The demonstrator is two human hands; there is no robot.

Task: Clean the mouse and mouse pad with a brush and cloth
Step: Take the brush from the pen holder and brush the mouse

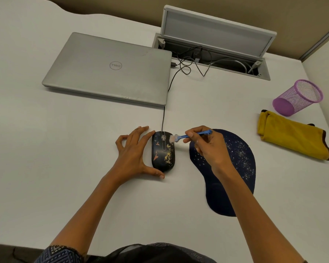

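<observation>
A black wired mouse (163, 151) lies on the white desk, with yellowish crumbs on its right side. My left hand (135, 154) steadies it, index finger at its front left and thumb at its rear. My right hand (207, 147) pinches a small blue brush (186, 136), and the white bristles touch the mouse's front right. A dark blue mouse pad (235, 168), speckled with crumbs, lies to the right under my right wrist. A folded yellow cloth (292, 140) lies at the far right.
A closed silver laptop (110, 69) sits behind the mouse, with the mouse cable running past its right edge to an open cable hatch (213, 44). A purple mesh pen cup (298, 97) lies tipped on its side behind the cloth.
</observation>
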